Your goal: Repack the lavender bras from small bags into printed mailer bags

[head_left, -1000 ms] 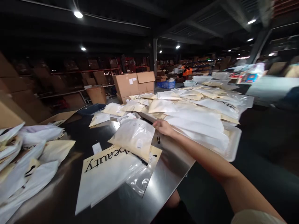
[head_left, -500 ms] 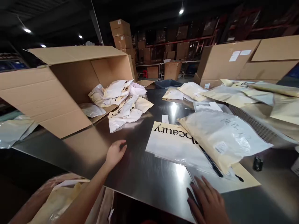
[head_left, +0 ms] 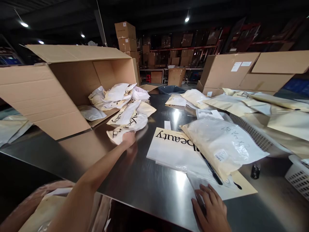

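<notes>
My left hand [head_left: 128, 139] reaches out across the metal table, its fingers closed on the near edge of a white and cream mailing bag [head_left: 135, 125] with black lettering. Behind it, more bags [head_left: 120, 92] are heaped at the mouth of a cardboard box [head_left: 70, 83] lying on its side. My right hand [head_left: 211, 206] lies on the table near its front edge, fingers spread, holding nothing I can see. Just beyond it are flat bags printed "beauty" [head_left: 169, 151], with a black pen [head_left: 212, 170] and a filled, handwritten mailing bag [head_left: 224, 145] on top.
White perforated baskets [head_left: 251, 129] stand to the right, with several bags [head_left: 241, 101] piled there. A small black object [head_left: 255, 171] sits on the metal table [head_left: 149, 193]. More cardboard boxes [head_left: 229, 71] stand behind. Below the table at left, an open container holds bags [head_left: 41, 209].
My left hand has moved forward from bare table and closed on the nearest mailing bag, which has shifted and bent. My right hand has stayed nearly in place. The view has turned slightly.
</notes>
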Action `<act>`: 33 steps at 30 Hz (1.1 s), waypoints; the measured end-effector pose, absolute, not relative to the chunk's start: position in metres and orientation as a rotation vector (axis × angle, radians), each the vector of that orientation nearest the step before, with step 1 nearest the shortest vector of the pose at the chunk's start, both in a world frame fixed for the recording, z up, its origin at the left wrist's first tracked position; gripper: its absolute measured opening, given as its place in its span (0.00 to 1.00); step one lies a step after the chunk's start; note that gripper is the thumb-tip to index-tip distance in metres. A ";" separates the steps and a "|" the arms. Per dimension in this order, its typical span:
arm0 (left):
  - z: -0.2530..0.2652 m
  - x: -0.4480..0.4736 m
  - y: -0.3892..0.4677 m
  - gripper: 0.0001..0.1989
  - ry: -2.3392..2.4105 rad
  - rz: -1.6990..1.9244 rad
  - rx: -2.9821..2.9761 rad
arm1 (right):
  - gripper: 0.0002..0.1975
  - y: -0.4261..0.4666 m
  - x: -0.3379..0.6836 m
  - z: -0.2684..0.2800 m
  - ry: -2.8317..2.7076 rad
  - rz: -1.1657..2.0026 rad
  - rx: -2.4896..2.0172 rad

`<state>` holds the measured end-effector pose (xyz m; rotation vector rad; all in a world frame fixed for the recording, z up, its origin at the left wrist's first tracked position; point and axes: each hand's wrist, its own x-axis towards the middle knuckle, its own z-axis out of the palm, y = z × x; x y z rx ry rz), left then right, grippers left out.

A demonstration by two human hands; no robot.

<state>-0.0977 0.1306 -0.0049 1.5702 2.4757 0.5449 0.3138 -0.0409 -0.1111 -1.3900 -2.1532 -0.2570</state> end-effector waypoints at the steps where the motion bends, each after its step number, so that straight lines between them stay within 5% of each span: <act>1: 0.002 -0.093 0.126 0.15 2.450 0.706 1.523 | 0.13 -0.041 0.313 -0.110 -2.153 -0.240 -1.387; 5: 0.038 -0.079 0.104 0.17 2.222 1.447 1.202 | 0.14 -0.041 0.311 -0.105 -2.119 -0.205 -1.336; 9: 0.043 -0.041 0.060 0.17 1.819 1.815 0.957 | 0.15 -0.049 0.302 -0.094 -1.912 -0.047 -1.348; 13: -0.003 0.031 -0.011 0.10 1.323 1.820 0.587 | 0.21 -0.076 0.272 -0.074 -1.497 0.817 -1.407; 16: -0.038 0.074 -0.065 0.12 1.084 1.485 0.230 | 0.27 -0.095 0.246 -0.061 -1.275 1.533 -1.314; 18: -0.052 0.089 -0.091 0.14 1.051 1.239 0.144 | 0.28 -0.102 0.236 -0.057 -1.197 1.721 -1.312; 26: -0.062 0.105 -0.106 0.30 1.040 0.913 0.291 | 0.30 -0.094 0.251 -0.063 -0.911 1.711 -1.485; 33: -0.061 0.123 -0.087 0.32 0.979 0.807 0.411 | 0.31 -0.077 0.256 -0.057 -0.737 1.608 -1.452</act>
